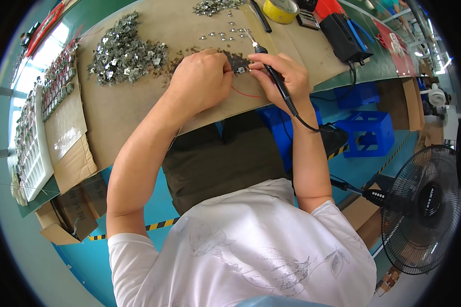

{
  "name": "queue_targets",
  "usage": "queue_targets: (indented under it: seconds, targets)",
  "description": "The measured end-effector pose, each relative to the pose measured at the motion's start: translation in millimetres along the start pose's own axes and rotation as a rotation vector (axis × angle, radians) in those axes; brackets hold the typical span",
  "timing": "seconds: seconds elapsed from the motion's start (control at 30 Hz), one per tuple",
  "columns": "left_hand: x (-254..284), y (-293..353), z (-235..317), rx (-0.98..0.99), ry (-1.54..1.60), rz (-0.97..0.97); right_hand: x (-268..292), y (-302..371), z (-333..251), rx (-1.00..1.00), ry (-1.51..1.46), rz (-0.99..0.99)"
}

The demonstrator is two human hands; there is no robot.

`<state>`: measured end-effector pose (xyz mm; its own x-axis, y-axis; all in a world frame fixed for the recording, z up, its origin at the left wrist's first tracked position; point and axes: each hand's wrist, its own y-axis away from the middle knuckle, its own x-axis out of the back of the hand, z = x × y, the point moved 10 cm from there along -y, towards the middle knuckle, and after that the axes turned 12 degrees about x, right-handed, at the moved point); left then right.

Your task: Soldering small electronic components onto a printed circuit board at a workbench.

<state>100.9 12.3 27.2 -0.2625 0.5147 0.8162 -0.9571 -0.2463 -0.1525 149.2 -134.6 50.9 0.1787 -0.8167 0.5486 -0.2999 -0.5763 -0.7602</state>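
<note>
My right hand [287, 77] is closed around a black soldering iron [277, 82], its metal tip pointing up and away over the brown work surface. Thumb and forefinger of that hand also come together near a small shiny metal piece [242, 70]. To the left, my left hand [204, 79] is closed with its fingers bent down toward the surface, so whatever they pinch is hidden. A thin red wire [246, 93] runs out to the right from beside the left hand. Dark brown crumbs [235, 59] lie spread around both hands.
Left of my hands is a large heap of small metal parts [125, 53]. Several small pieces [223, 36] lie beyond them, near a yellow tape roll [280, 10]. A black box-shaped unit [343, 38] stands right; a fan [424, 207] and blue stool [369, 133] are lower right.
</note>
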Motion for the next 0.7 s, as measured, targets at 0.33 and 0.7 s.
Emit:
queue_targets:
  seconds: [0.33,0.7]
  targets:
    - [11.5,-2.3,-10.2,0.054,0.05,0.0,-4.6,1.6,0.6,-0.009,-0.051,-0.028]
    - [32.8,-12.1,-31.2,0.093,-0.066,0.037,-5.2,-0.9,-1.0,0.0,-0.084,-0.015]
